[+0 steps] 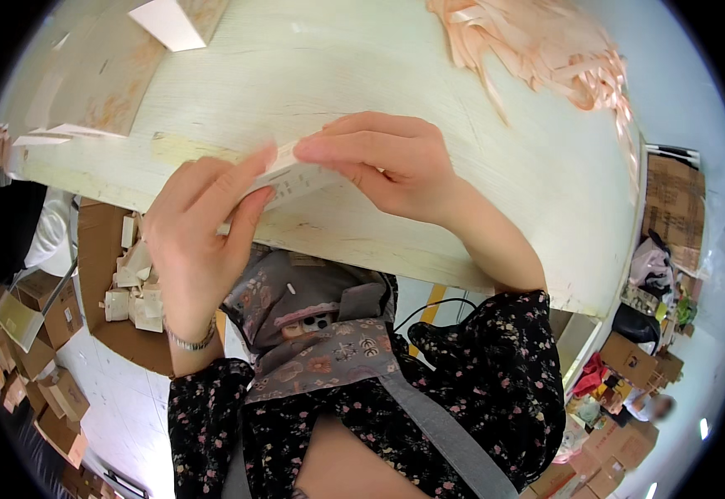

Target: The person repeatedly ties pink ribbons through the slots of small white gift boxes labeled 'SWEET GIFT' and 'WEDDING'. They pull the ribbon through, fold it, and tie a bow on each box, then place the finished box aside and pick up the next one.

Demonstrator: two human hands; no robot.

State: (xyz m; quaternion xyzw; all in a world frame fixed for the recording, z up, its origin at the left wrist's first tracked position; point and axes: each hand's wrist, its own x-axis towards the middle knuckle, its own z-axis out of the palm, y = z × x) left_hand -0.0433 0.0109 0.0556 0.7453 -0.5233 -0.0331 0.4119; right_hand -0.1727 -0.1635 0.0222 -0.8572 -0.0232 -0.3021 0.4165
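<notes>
Both my hands hold a small white paperboard box (297, 186) with printed writing, tilted just above the pale tabletop (350, 75). My left hand (203, 209) grips its left end between thumb and fingers; that index fingertip is blurred. My right hand (393, 162) pinches the box's upper right edge, fingers over the top and thumb beneath. The fingers hide both ends of the box, so whether its flaps are folded in cannot be seen.
Peach satin ribbons (524, 50) lie heaped at the table's far right. Larger printed boards or boxes (100, 81) stand far left. Below the table's left edge, a cardboard carton (97, 268) contains several small white boxes (141, 293). Another person (646, 405) is at the far right.
</notes>
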